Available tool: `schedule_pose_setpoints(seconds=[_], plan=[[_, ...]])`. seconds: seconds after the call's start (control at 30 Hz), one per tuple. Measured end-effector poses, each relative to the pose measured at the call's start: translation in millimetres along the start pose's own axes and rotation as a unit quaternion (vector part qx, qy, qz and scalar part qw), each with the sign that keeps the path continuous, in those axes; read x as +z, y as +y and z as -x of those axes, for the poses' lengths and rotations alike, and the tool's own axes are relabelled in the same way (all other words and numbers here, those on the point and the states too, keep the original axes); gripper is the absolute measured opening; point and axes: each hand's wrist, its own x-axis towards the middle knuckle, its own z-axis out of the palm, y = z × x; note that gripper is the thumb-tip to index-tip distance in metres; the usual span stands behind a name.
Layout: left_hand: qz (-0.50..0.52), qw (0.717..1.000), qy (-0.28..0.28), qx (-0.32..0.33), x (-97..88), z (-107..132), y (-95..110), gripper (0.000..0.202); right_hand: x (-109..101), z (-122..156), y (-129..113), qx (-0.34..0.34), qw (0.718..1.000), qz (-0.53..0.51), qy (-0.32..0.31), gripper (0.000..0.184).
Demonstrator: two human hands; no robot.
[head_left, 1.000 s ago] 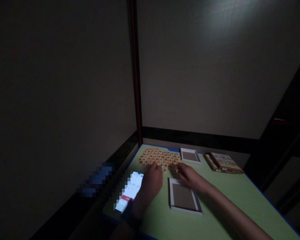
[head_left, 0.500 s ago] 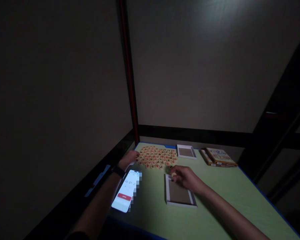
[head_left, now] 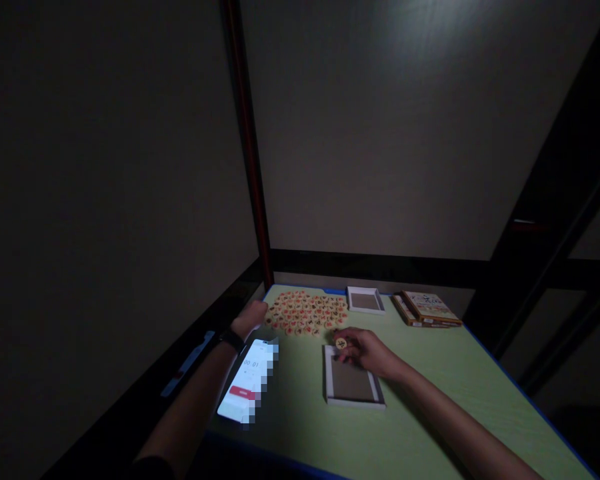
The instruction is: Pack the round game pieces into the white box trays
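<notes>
Seeing matt green, cloth-like top on table (head_left: 430,400), blue trim looking smooth. Reading round pieces (head_left: 307,312) as pale wood or plastic – slight sheen, painted marks; same for single disc (head_left: 341,343) pinched in right hand (head_left: 367,352). Noting white cardboard rims, dull grey-brown floors on near tray (head_left: 353,387) and far tray (head_left: 365,301). Catching glossy glass on phone (head_left: 247,380) – glowing. Finding printed card on boxes (head_left: 427,308), flat matt finish on wall (head_left: 405,133).

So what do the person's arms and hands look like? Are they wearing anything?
Both are bare, no gloves. The left hand has a dark band, maybe a watch, on its wrist. The right hand has a plain wrist. No sleeves show lower down on either arm; the light is too dim to show more.
</notes>
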Motion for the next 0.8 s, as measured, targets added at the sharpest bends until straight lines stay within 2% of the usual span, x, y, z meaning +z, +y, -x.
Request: schedule_pose_setpoints(seconds=[0.17, 0.27, 0.37, 0.43, 0.5, 0.6, 0.63, 0.7, 0.8], plan=[[-0.063, 0.997, -0.041, -0.027, -4.2, 7.9, 6.3, 0.030, -4.5, -2.5, 2.1, 0.018, 0.997, -0.077, 0.014, 0.037], [-0.078, 0.995, -0.048, -0.026, -15.3, 14.1, 12.1, 0.029, -8.7, -3.0, 3.2, 0.005, 0.997, -0.066, 0.032, 0.037], [-0.077, 0.996, -0.033, 0.001, -29.3, 20.4, 26.0, 0.028, -11.9, -4.3, 4.3, -0.019, 0.998, -0.023, 0.051, 0.037], [-0.066, 0.997, -0.015, 0.040, -32.5, 25.9, 44.3, 0.028, -13.7, -5.6, 4.2, -0.034, 0.998, -0.002, 0.059, 0.035], [-0.047, 0.995, 0.002, 0.094, -26.2, 34.7, 69.2, 0.028, -15.8, -6.4, 3.3, -0.050, 0.996, 0.006, 0.073, 0.035], [0.026, 0.972, 0.039, 0.229, -2.4, 56.0, 108.9, 0.026, -20.4, -4.6, 2.2, -0.075, 0.990, 0.003, 0.119, 0.036], [0.046, 0.968, 0.042, 0.244, 6.6, 64.2, 120.1, 0.025, -22.0, -3.1, 2.4, -0.081, 0.987, 0.005, 0.135, 0.035], [0.054, 0.972, 0.029, 0.228, 21.8, 78.9, 136.9, 0.021, -24.3, 0.7, 4.1, -0.087, 0.984, 0.017, 0.156, 0.033], [0.029, 0.976, 0.011, 0.216, 33.6, 90.8, 148.3, 0.021, -24.9, 5.7, 7.6, -0.089, 0.981, 0.049, 0.163, 0.028]])
